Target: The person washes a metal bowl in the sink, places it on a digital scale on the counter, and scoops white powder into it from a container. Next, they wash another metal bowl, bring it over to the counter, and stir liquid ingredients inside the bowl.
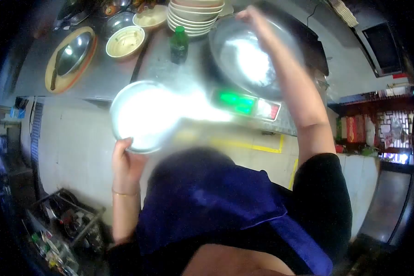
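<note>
My left hand (128, 162) is closed on the near rim of a round white bowl (116, 110), thumb over the edge. Glare washes out the bowl's inside, so I cannot make out its contents. My right arm reaches across a wide metal basin (225, 55). At the basin's far rim is my right hand (250, 17), near a stack of pale bowls (193, 20); blur hides whether its fingers hold anything. In front of the basin a digital scale (262, 110) shows a glowing green display.
A green-capped bottle (179, 46) stands left of the basin. Further left are a cream bowl (125, 42) with scraps inside and a metal pan lid (75, 53) on an oval tray (85, 76). A cluttered rack (71, 216) stands low on the left.
</note>
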The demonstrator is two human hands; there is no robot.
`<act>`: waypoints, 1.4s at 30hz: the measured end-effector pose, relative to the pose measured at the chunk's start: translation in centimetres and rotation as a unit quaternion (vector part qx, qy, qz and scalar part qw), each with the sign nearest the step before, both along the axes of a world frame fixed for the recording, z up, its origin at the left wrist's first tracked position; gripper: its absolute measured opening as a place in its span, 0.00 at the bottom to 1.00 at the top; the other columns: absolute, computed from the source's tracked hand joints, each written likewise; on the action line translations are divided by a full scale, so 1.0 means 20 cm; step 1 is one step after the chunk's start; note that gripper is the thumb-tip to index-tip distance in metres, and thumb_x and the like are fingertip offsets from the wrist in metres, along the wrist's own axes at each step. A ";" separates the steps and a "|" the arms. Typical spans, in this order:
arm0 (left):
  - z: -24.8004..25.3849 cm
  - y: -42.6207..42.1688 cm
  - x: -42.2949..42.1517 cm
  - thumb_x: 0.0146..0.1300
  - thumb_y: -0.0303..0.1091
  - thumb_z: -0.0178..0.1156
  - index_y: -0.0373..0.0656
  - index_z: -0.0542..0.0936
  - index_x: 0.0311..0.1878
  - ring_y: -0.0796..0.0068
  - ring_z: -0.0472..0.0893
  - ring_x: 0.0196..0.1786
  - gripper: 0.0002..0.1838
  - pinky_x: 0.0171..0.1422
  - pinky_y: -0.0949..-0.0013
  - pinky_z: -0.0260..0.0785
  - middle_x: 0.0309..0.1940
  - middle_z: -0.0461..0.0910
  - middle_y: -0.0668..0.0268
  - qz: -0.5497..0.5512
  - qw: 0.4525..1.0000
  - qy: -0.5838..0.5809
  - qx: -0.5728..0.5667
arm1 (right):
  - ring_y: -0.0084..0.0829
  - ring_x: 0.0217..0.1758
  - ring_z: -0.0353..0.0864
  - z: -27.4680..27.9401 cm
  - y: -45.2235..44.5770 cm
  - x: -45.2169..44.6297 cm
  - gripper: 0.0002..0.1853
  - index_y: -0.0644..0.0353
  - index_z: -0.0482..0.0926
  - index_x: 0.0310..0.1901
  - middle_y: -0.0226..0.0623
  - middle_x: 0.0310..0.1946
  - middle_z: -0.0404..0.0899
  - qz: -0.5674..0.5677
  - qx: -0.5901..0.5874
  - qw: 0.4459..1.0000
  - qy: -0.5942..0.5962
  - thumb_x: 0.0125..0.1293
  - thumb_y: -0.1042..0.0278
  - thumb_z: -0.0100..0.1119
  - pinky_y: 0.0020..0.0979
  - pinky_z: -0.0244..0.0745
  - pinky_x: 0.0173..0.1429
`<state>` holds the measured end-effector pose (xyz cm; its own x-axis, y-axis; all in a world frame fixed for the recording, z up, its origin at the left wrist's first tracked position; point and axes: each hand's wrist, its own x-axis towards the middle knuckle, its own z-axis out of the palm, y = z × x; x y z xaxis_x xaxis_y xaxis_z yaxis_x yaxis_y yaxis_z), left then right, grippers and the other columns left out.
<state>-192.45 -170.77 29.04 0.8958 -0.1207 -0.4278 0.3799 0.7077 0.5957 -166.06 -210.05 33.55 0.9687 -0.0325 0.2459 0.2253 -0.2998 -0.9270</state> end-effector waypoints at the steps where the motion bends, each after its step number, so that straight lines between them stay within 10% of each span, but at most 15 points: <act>1: -0.01 0.09 -0.04 0.55 0.39 0.58 0.39 0.53 0.70 0.44 0.71 0.61 0.41 0.59 0.43 0.72 0.64 0.62 0.47 0.012 1.000 0.001 0.001 | 0.33 0.37 0.79 0.06 0.03 0.00 0.21 0.59 0.79 0.38 0.34 0.31 0.81 -0.065 0.071 0.995 0.030 0.71 0.49 0.46 0.35 0.72 0.42; 7: -0.09 0.59 -0.40 0.52 0.38 0.60 0.40 0.53 0.70 0.47 0.66 0.64 0.42 0.59 0.47 0.73 0.64 0.59 0.47 0.099 0.991 0.055 0.073 | 0.34 0.35 0.81 0.30 0.51 -0.21 0.18 0.60 0.83 0.40 0.45 0.35 0.83 -0.126 0.042 0.991 -0.027 0.62 0.53 0.53 0.36 0.74 0.38; 12: -0.14 0.95 -0.60 0.50 0.35 0.60 0.42 0.54 0.70 0.49 0.65 0.65 0.43 0.63 0.42 0.67 0.65 0.60 0.51 0.129 0.983 0.078 0.101 | 0.34 0.24 0.79 0.14 1.84 -0.84 0.10 0.62 0.78 0.24 0.43 0.21 0.78 0.193 -0.178 0.961 -0.082 0.54 0.64 0.57 0.39 0.74 0.28; 15: -0.17 1.13 -0.71 0.51 0.40 0.61 0.39 0.52 0.70 0.47 0.65 0.64 0.44 0.65 0.45 0.66 0.65 0.58 0.49 0.134 0.983 0.064 0.107 | 0.44 0.32 0.81 -0.25 2.50 -1.24 0.07 0.60 0.81 0.28 0.46 0.27 0.81 0.495 -0.338 0.789 -0.136 0.49 0.70 0.56 0.44 0.76 0.36; 21: -0.23 1.53 -1.00 0.54 0.38 0.59 0.42 0.58 0.68 0.49 0.68 0.63 0.38 0.63 0.45 0.68 0.63 0.66 0.53 0.215 0.975 0.054 0.031 | 0.45 0.32 0.82 -0.30 3.17 -1.51 0.07 0.62 0.81 0.28 0.46 0.27 0.81 0.571 -0.220 0.759 -0.225 0.45 0.71 0.62 0.45 0.77 0.35; 25: -0.25 1.72 -1.21 0.55 0.44 0.58 0.37 0.67 0.60 0.54 0.74 0.56 0.32 0.55 0.51 0.74 0.55 0.72 0.51 0.325 0.939 0.109 0.038 | 0.44 0.34 0.82 -0.36 3.51 -1.62 0.10 0.62 0.81 0.32 0.44 0.30 0.81 0.685 -0.305 0.619 -0.234 0.46 0.69 0.64 0.44 0.77 0.36; 30: -0.53 2.07 -1.50 0.53 0.45 0.61 0.37 0.72 0.49 0.63 0.80 0.34 0.25 0.39 0.59 0.79 0.40 0.78 0.56 0.465 0.862 0.202 0.011 | 0.43 0.35 0.81 -0.47 4.05 -1.73 0.07 0.51 0.83 0.32 0.39 0.30 0.81 0.753 0.015 0.617 -0.228 0.51 0.68 0.58 0.42 0.76 0.36; 33: -0.21 2.27 -1.37 0.54 0.28 0.58 0.46 0.66 0.44 0.79 0.73 0.25 0.16 0.22 0.82 0.69 0.30 0.72 0.67 0.573 0.808 0.139 -0.010 | 0.45 0.36 0.80 -0.49 4.45 -1.82 0.03 0.53 0.80 0.31 0.39 0.30 0.80 0.803 -0.059 0.560 -0.197 0.54 0.67 0.59 0.42 0.76 0.38; 37: -0.28 2.63 -1.48 0.51 0.25 0.54 0.63 0.54 0.69 0.66 0.76 0.49 0.41 0.45 0.42 0.77 0.52 0.70 0.61 0.645 0.756 0.115 0.014 | 0.45 0.35 0.79 -0.38 4.99 -1.96 0.03 0.55 0.77 0.31 0.38 0.32 0.79 0.831 -0.052 0.483 -0.271 0.56 0.67 0.59 0.43 0.75 0.39; 42: -0.25 2.90 -1.63 0.51 0.24 0.54 0.50 0.55 0.69 0.58 0.69 0.61 0.39 0.64 0.52 0.67 0.59 0.66 0.57 0.776 0.621 0.096 0.063 | 0.45 0.39 0.80 -0.44 5.47 -2.24 0.11 0.57 0.79 0.40 0.43 0.35 0.79 0.879 -0.112 0.315 -0.340 0.55 0.65 0.62 0.42 0.76 0.40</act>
<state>-225.10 -112.79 23.97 -0.1770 0.8684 -0.4633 -0.6275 0.2630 0.7328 -210.96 -100.62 24.67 -0.8382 0.4983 0.2217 0.3485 0.8021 -0.4849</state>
